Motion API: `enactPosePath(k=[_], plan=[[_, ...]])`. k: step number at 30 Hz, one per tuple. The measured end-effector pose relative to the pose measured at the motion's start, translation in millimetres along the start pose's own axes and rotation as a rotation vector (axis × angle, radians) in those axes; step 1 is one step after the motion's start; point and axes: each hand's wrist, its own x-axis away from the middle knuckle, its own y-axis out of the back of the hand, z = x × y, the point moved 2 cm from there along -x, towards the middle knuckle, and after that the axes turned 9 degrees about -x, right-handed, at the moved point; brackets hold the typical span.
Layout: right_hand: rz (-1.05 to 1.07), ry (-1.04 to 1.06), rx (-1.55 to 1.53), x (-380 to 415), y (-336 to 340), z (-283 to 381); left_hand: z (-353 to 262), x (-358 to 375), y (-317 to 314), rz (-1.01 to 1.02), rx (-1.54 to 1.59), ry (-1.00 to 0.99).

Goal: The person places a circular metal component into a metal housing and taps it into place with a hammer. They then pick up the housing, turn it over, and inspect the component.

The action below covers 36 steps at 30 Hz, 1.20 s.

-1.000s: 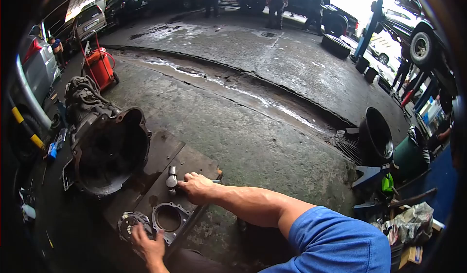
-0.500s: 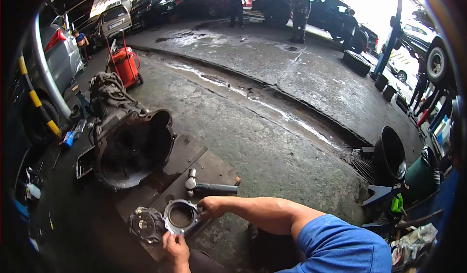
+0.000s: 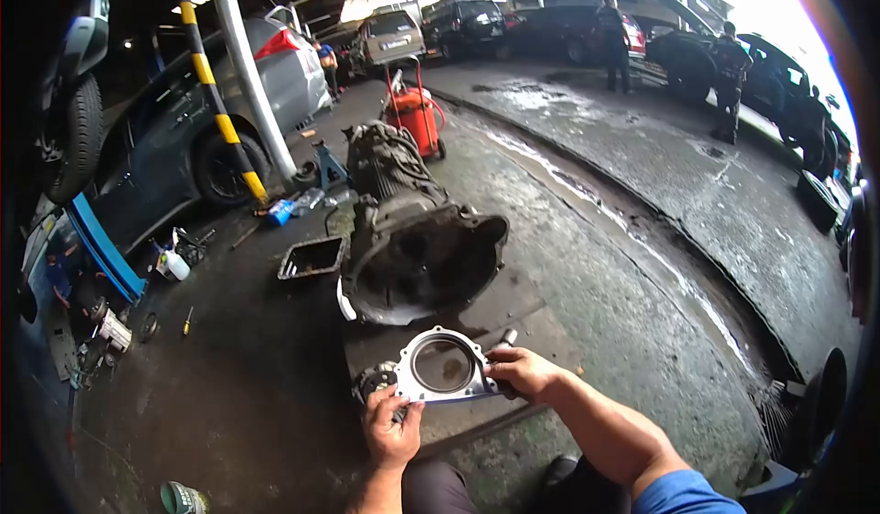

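Note:
A silver metal ring plate [image 3: 406, 368] with a large round opening is held between my hands. My left hand [image 3: 392, 430] pinches its lower left edge, and my right hand [image 3: 521, 374] grips its right side. Partly hidden behind the plate and my left hand is a round metal part [image 3: 375, 379]. The head of a hammer [image 3: 507, 337] shows just above my right hand. Beyond the plate, a large gearbox housing [image 3: 426, 267] lies with its wide open bell facing me.
A rectangular pan [image 3: 312, 257] lies left of the housing. Behind stand a red tank cart [image 3: 415, 122] and a striped pole [image 3: 214, 83]. A screwdriver [image 3: 188, 322] lies on the floor at left. Two people stand near parked vehicles at upper right.
The view has swung left, so the scene sits further right. The ring plate now looks raised and tilted, covering part of the round part and the hammer; both hands still hold it.

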Motion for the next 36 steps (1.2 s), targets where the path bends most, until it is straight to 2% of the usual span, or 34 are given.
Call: enactPosePath(k=[1,2,5,9,12,16,20,23,24,25,27,29,31,32,33,35,36], plan=[[-0.026,0.064,0.099,5,-8,9,3,-3,0,-0.029,0.047,0.037],[-0.029,0.040,0.133,12,-14,23,7,-4,1,-0.051,0.089,0.082],[-0.029,0.125,0.120,5,-21,23,11,-5,5,-0.058,0.290,0.201],[0.021,0.242,-0.106,-5,-23,14,4,-9,11,0.002,0.518,0.334],[0.008,0.249,-0.142,-6,-28,8,2,-4,15,-0.037,0.549,0.341],[0.134,0.289,-0.309,-11,-37,0,-7,-6,28,-0.088,0.589,0.301],[0.154,0.224,-0.393,-11,-38,-7,-9,-11,36,-0.076,0.576,0.256],[0.035,0.105,-0.437,13,-48,14,-11,-18,42,0.013,0.203,0.084],[0.080,0.071,-0.502,7,-42,6,-15,-27,38,0.012,0.187,-0.022],[0.126,0.039,-0.568,2,-37,2,-20,-40,40,0.028,-0.017,-0.175],[0.201,-0.035,-0.694,0,-34,0,-13,-47,43,0.089,-0.113,-0.225],[0.075,-0.039,-0.619,2,-37,3,-20,-59,50,0.111,-0.232,-0.282],[0.049,0.008,-0.459,0,-36,2,-17,-70,47,0.128,-0.080,-0.212],[0.040,0.031,-0.379,-2,-37,1,-21,-65,43,0.135,0.269,0.151],[0.081,0.045,-0.252,-8,-34,0,-18,-68,45,0.129,0.222,0.158],[0.016,0.227,-0.076,-7,-38,-7,-17,-69,39,0.085,0.413,0.390],[0.093,0.296,-0.086,-4,-40,-8,-12,-68,37,0.073,0.503,0.564]])
